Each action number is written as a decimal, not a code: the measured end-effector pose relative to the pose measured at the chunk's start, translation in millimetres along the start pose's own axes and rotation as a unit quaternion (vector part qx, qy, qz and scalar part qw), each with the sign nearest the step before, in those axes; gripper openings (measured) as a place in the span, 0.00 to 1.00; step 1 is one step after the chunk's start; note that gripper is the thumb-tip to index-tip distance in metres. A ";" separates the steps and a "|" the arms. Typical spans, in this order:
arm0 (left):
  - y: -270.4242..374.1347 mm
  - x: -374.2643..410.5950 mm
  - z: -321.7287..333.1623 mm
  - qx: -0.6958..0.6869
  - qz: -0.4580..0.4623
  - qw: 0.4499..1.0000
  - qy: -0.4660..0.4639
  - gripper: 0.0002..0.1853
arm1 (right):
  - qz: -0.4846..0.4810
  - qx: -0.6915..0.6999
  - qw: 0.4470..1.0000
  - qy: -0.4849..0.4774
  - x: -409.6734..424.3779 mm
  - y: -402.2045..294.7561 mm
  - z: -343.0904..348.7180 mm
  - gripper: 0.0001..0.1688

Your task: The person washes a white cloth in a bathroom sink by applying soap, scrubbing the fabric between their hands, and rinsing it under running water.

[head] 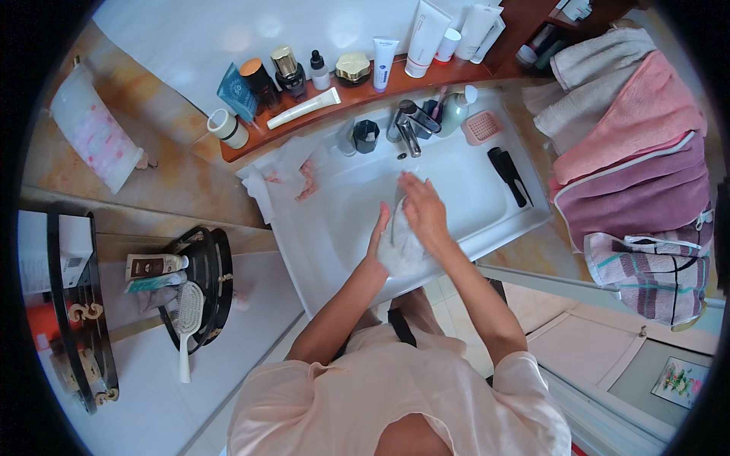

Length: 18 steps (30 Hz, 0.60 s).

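Over the white washbasin point(479, 194), a damp-looking white cloth point(402, 245) is held between my hands. My left hand point(377, 242) supports it from the left, with one digit pointing up and the other fingers hidden behind the fabric. Across its upper right side lies my right hand point(425, 214), fingers bent toward the tap and touching the cloth. The chrome tap point(408, 134) stands just beyond my fingertips. Whether water is running cannot be made out clearly.
A wooden shelf point(365, 100) behind the basin carries several tubes, jars and bottles. Along the rim are a dark cup point(365, 135), a pump bottle point(454, 114), a pink soap dish point(482, 127) and a black hair tool point(509, 176). Towels point(633, 188) hang right; a hairbrush point(189, 313) sits left.
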<state>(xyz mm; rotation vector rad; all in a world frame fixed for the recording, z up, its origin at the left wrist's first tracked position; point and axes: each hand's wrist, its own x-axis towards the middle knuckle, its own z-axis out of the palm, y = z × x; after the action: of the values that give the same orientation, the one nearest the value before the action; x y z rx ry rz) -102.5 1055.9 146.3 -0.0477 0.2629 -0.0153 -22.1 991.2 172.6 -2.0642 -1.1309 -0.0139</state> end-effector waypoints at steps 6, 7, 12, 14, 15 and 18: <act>-10.8 2.4 9.7 0.046 -0.019 0.996 0.069 0.23 | 0.013 -0.005 0.998 0.060 -8.5 39.5 -0.3 0.22; -11.5 1.9 10.4 0.079 -0.046 0.987 0.134 0.22 | 0.142 0.097 0.981 0.094 -7.7 51.4 -5.1 0.21; -1.0 -2.5 12.4 0.236 0.004 0.960 0.153 0.26 | 0.424 0.368 0.825 0.067 -27.1 94.4 -45.0 0.11; 5.4 -2.1 13.6 0.150 -0.026 0.980 0.125 0.26 | 0.455 0.403 0.794 0.000 -41.5 94.9 -54.4 0.09; 6.7 -2.0 14.1 0.121 -0.024 0.987 0.102 0.26 | 0.459 0.410 0.787 -0.032 -46.7 92.8 -56.3 0.09; 11.0 -0.1 13.5 0.098 -0.070 0.988 0.096 0.26 | 0.456 0.425 0.775 -0.101 -51.7 83.5 -56.2 0.07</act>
<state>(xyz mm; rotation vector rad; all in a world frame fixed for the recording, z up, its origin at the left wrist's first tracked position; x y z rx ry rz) -99.0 1067.5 158.7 0.1312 0.4496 -0.1856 25.6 893.0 142.6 -1.5488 -0.0368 1.0235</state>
